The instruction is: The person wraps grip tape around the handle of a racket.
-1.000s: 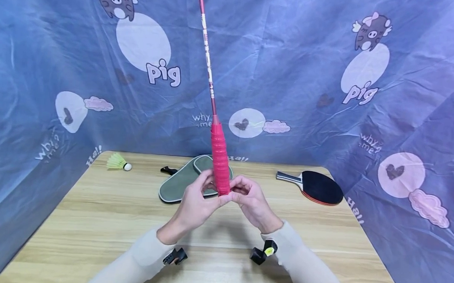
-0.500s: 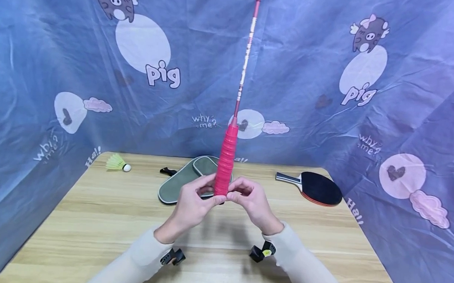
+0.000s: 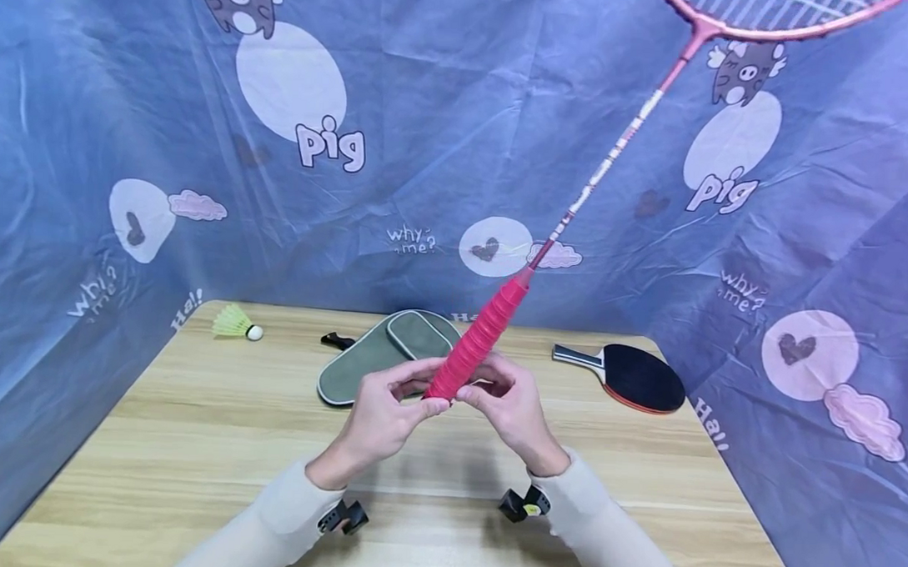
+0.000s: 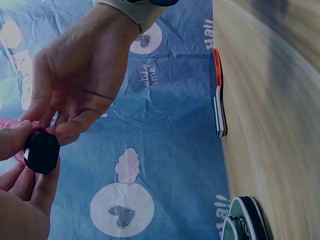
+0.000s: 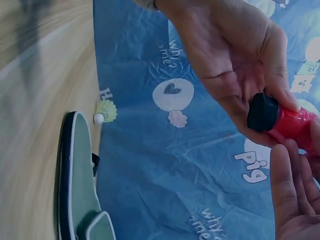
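A badminton racket [image 3: 608, 160] with a pink-red wrapped handle [image 3: 479, 341] leans up to the right in the head view, its strung head cut off at the top edge. The left hand [image 3: 380, 414] holds the handle's lower end, thumb in front and fingers behind. From the other side, the right hand [image 3: 515, 412] pinches at the same end between thumb and fingers. In the left wrist view the black butt cap [image 4: 42, 151] shows between both hands, with the right hand [image 4: 85, 70] above it. The right wrist view shows the left hand's thumb [image 5: 280, 82] against the wrap beside the cap.
Behind the hands, a green paddle case [image 3: 361, 368] lies on the wooden table [image 3: 216, 442], a black handle end [image 3: 337, 340] beside it. A yellow shuttlecock [image 3: 235, 323] lies back left, a black table tennis paddle [image 3: 642, 378] back right. Blue printed cloth [image 3: 445, 108] encloses the table's back and sides.
The racket has swung from leaning slightly left to leaning well to the right, bringing part of its strung head into view. Both hands stay at the handle's lower end, almost in place.
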`<state>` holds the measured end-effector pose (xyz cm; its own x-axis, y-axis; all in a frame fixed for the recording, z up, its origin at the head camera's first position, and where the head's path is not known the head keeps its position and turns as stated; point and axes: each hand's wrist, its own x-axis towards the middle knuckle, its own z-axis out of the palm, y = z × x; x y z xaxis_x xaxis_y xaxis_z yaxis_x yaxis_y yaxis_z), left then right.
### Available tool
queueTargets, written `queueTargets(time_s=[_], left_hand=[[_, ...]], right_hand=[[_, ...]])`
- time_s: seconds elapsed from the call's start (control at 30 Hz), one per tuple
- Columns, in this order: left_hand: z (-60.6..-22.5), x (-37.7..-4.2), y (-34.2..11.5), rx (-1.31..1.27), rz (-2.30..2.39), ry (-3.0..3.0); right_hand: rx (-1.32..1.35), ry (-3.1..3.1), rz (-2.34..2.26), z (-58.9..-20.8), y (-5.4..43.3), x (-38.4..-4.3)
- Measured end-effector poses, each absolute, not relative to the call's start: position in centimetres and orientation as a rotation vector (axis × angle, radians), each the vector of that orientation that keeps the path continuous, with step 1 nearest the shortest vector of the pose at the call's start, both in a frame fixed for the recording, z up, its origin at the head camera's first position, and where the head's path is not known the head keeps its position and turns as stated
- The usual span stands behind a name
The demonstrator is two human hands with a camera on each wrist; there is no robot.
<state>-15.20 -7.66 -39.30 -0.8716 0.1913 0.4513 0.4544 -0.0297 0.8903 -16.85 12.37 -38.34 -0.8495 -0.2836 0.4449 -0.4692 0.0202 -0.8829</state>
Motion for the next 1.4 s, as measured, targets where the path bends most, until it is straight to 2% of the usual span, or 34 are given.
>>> queueTargets(time_s=[0.3,0.57,0.77,1.1,1.4], left_hand=[[-39.7,-14.8,-7.8,-0.727,-2.086,-2.055],[-40.2,-15.3,-7.8,-0.788,-1.190,-2.126],[-40.4,-15.6,-8.2,-0.701,-0.908,-2.108],[-41.1,-15.6,-9.9,-0.699,-0.927,-2.169],[-42.5,-15.3,-12.6,-0.737,-0.896,-2.140]], right_hand=[[0.768,-1.978,2.086,-37.8,13.3,-17.2],[0.673,-2.007,2.043,-38.3,13.2,-17.6],[0.600,-2.081,1.885,-38.7,12.5,-17.5],[0.519,-2.160,1.881,-38.1,13.1,-17.3],[0.578,-1.630,2.186,-36.2,15.7,-17.4]])
